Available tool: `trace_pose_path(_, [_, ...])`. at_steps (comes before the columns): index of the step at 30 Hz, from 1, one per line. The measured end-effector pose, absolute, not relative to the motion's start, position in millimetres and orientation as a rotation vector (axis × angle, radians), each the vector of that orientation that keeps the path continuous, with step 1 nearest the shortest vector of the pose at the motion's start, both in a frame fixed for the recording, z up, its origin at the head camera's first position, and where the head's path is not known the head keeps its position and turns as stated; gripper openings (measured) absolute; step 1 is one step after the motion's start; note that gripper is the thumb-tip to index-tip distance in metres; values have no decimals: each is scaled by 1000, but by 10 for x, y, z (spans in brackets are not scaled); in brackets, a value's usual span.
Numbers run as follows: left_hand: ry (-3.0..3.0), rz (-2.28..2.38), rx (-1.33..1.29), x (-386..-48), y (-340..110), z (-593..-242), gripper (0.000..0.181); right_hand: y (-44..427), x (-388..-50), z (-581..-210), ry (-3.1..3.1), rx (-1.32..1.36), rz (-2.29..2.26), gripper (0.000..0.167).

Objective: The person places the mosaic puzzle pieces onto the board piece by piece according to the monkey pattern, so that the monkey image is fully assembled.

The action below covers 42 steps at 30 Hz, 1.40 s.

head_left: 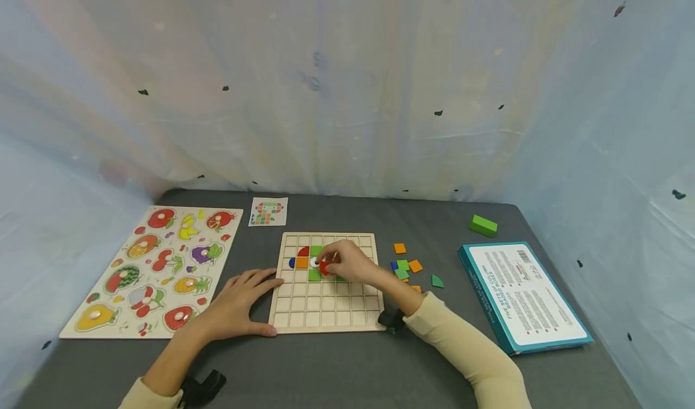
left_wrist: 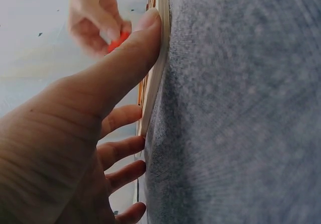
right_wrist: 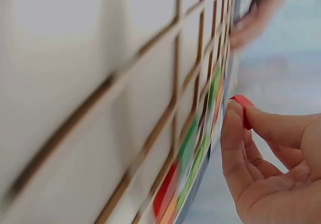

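A wooden grid board (head_left: pixel 304 320) lies on the grey table, with red, orange, blue, green and white pieces in its upper left cells. My left hand (head_left: pixel 241 306) rests along the board's left edge, thumb and fingers spread and touching it; the left wrist view shows the thumb of that hand (left_wrist: pixel 90 118) against the rim. Above the board's upper middle, my right hand (head_left: pixel 353 263) pinches a red piece (right_wrist: pixel 244 108) between thumb and fingertips. In the right wrist view the right hand (right_wrist: pixel 276 158) holds it clear of the board's surface.
Loose orange (head_left: pixel 415 266), green and blue pieces lie right of the board. A pattern card (head_left: pixel 268 212) lies behind it. A fruit puzzle board (head_left: pixel 130 276) occupies the left. At the right are a teal box (head_left: pixel 529 294) and a green block (head_left: pixel 483 225).
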<state>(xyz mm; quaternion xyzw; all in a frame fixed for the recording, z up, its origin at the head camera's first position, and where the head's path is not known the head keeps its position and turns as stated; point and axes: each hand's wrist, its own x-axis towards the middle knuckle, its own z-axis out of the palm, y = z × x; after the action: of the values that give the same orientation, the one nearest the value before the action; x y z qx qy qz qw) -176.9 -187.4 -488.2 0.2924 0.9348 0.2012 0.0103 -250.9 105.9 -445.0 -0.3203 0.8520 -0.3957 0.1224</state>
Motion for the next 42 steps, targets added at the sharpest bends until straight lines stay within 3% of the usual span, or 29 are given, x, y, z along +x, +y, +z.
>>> trace_pose_path(7, [2916,636,932,-1775,-1865,-4927,101,571,-2472,-4490,2619,-971,-898,15])
trace_pose_path(17, [2904,643,934,-1764,-1855,-4922,101,568,-2299,-4460,2910,-1199,-498,17])
trace_pose_path(22, [2912,643,923,-1771,-1867,-4925,101,614,-2003,-4412,2959,-1384,-44,39])
trace_pose_path(27, [2909,655,920,-1772,-1870,-4918,102,652,-1757,-4485,2835,-1331,171,68])
trace_pose_path(42, [2913,640,910,-1776,-1879,-4914,102,741,-1840,-4506,2750,-1245,27,66])
